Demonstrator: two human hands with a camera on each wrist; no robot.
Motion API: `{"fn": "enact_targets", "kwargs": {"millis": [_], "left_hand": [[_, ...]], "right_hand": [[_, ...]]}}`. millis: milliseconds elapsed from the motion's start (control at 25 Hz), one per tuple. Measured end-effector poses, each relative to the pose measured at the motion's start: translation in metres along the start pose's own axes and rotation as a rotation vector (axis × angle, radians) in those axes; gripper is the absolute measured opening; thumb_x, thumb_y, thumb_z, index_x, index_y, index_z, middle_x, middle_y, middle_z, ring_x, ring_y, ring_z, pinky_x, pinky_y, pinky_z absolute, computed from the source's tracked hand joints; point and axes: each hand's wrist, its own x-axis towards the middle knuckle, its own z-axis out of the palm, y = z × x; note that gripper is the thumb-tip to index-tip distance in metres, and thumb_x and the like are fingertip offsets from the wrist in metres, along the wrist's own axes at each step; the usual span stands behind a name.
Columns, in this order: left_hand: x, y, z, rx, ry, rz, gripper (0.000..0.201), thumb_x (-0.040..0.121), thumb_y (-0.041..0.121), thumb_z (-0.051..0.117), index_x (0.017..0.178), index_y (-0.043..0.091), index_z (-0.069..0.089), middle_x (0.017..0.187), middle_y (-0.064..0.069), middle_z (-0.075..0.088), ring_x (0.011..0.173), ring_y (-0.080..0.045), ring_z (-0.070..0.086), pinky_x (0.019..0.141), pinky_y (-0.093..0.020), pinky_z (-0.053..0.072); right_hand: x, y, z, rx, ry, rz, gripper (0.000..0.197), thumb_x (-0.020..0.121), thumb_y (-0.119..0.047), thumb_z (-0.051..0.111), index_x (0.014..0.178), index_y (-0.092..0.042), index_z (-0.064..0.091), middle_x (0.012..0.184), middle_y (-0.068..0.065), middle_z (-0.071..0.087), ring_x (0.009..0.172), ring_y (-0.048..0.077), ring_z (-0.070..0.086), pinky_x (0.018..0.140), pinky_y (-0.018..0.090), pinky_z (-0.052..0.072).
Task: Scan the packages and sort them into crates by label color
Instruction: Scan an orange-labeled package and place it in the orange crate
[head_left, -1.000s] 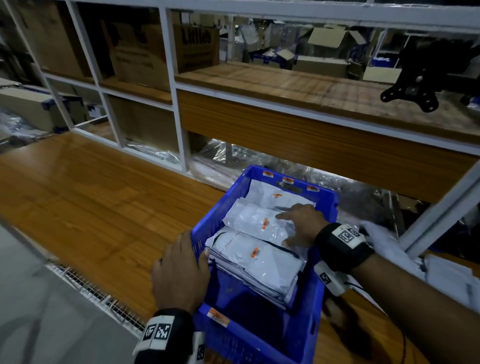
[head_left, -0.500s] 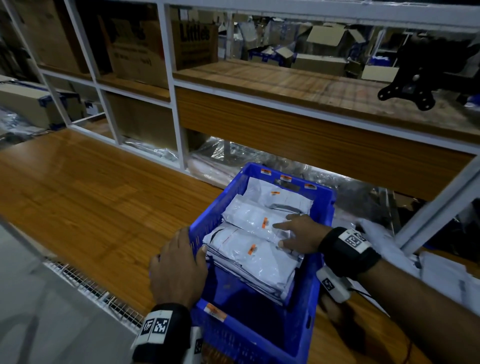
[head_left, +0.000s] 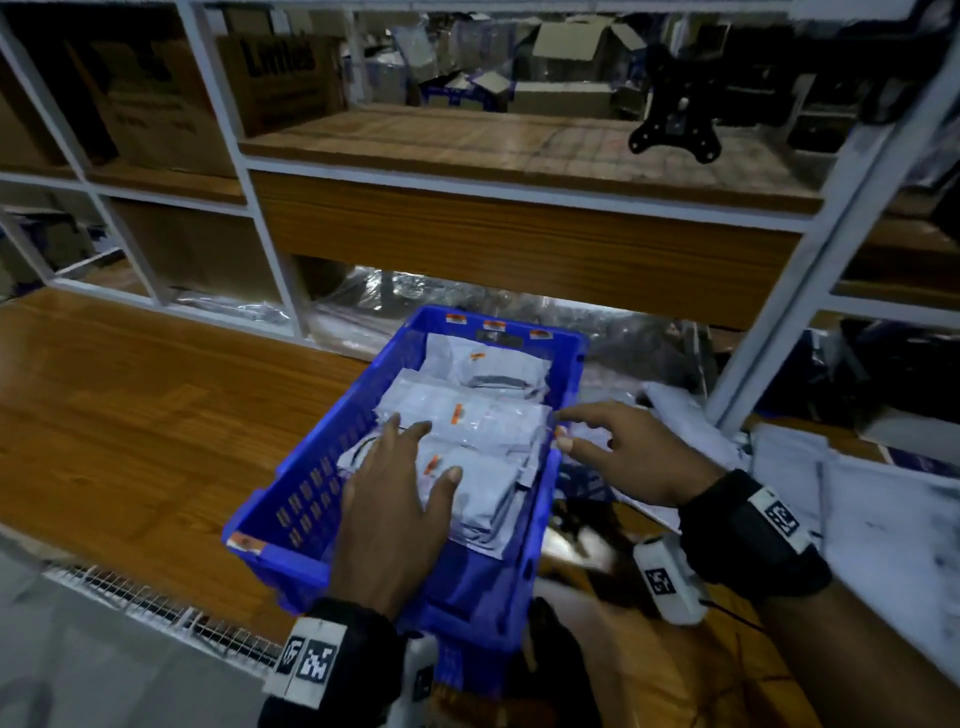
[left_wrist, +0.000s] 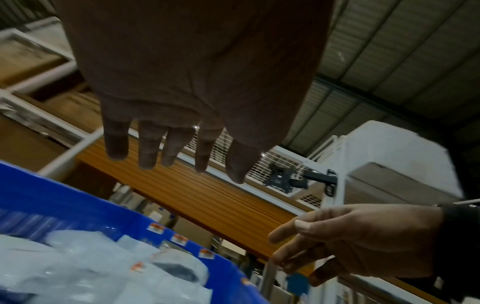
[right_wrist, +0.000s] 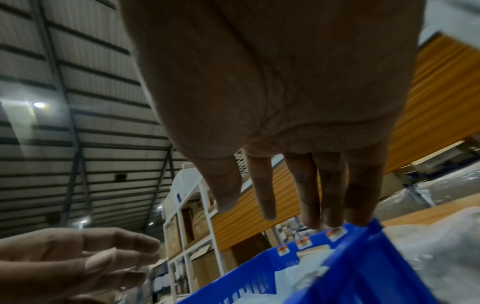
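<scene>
Wooden counter (head_left: 130, 415) below white shelving carries a blue crate (head_left: 311, 483) stacked with white packages (head_left: 483, 431) bearing orange labels. Left hand (head_left: 395, 499) lies flat, fingers extended, over the near packages. Right hand (head_left: 628, 457), fingers loosely spread and grasping nothing, reaches the crate's right rim.

Right hand (right_wrist: 285, 102), fingers (right_wrist: 262, 191) straight, tips at blue crate (right_wrist: 363, 267) rim; left hand (right_wrist: 78, 261) alongside.
</scene>
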Motion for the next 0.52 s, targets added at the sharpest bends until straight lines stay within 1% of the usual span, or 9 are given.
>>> {"fn": "enact_targets", "kwargs": {"millis": [80,160,280,360,400,440,480,520], "left_hand": [[-0.004,0.030,0.019,-0.028,-0.067,0.083,0.053,0.101,0.045,0.063,0.150,0.028,0.049,0.171,-0.004,0.030,0.156,-0.021,0.031,0.119,-0.052,0.036],[-0.011,0.061,0.043,-0.012,-0.103,0.131,0.058,0.098,0.052,0.058,0.150,0.027,0.050,0.170,-0.006,0.032,0.153,-0.024,0.036,0.117,-0.050,0.038],[-0.023,0.108,0.088,0.004,-0.182,0.142,0.068,0.091,0.057,0.052,0.152,0.027,0.048,0.166,-0.004,0.040,0.153,-0.024,0.035,0.118,-0.048,0.037],[-0.032,0.130,0.122,0.009,-0.266,0.147,0.069,0.091,0.058,0.054,0.152,0.027,0.047,0.164,-0.003,0.042,0.154,-0.022,0.033,0.120,-0.048,0.035],[-0.037,0.139,0.142,0.007,-0.316,0.144,0.067,0.094,0.056,0.057,0.153,0.027,0.046,0.163,-0.003,0.042,0.154,-0.021,0.034,0.120,-0.047,0.035],[-0.039,0.143,0.160,0.009,-0.357,0.137,0.066,0.096,0.054,0.061,0.153,0.026,0.046,0.162,-0.002,0.044,0.152,-0.022,0.036,0.119,-0.045,0.035],[-0.042,0.149,0.180,0.025,-0.395,0.128,0.065,0.097,0.050,0.064,0.154,0.025,0.046,0.160,-0.003,0.047,0.150,-0.023,0.039,0.118,-0.043,0.036],[-0.045,0.155,0.202,0.046,-0.430,0.114,0.065,0.097,0.048,0.066,0.154,0.024,0.046,0.156,-0.004,0.050,0.147,-0.025,0.042,0.116,-0.042,0.038]], "right_hand": [[-0.027,0.027,-0.008,0.033,0.028,0.077,0.044,0.104,-0.042,0.058,0.144,-0.028,0.056,0.149,-0.006,0.055,0.133,0.013,0.050,0.111,0.036,0.043],[-0.056,0.063,-0.013,0.047,0.023,0.168,0.046,0.103,-0.045,0.057,0.146,-0.028,0.054,0.149,-0.007,0.054,0.133,0.014,0.050,0.110,0.036,0.042],[-0.101,0.124,-0.025,0.042,0.041,0.306,0.047,0.103,-0.046,0.058,0.145,-0.026,0.055,0.149,-0.004,0.054,0.133,0.018,0.052,0.109,0.035,0.043],[-0.130,0.168,-0.033,0.061,0.072,0.393,0.046,0.103,-0.041,0.060,0.143,-0.020,0.058,0.147,0.001,0.057,0.131,0.021,0.054,0.108,0.033,0.042],[-0.146,0.190,-0.037,0.069,0.086,0.449,0.046,0.103,-0.040,0.060,0.143,-0.018,0.058,0.146,0.003,0.057,0.127,0.023,0.057,0.105,0.032,0.043],[-0.158,0.210,-0.038,0.063,0.103,0.501,0.048,0.102,-0.042,0.061,0.143,-0.016,0.058,0.145,0.006,0.058,0.125,0.025,0.058,0.104,0.034,0.043],[-0.171,0.233,-0.039,0.025,0.120,0.555,0.053,0.100,-0.047,0.061,0.143,-0.016,0.058,0.146,0.008,0.058,0.127,0.028,0.056,0.107,0.038,0.043],[-0.183,0.256,-0.040,-0.039,0.124,0.606,0.062,0.096,-0.057,0.061,0.144,-0.018,0.058,0.146,0.011,0.057,0.132,0.032,0.053,0.110,0.042,0.041]]}}
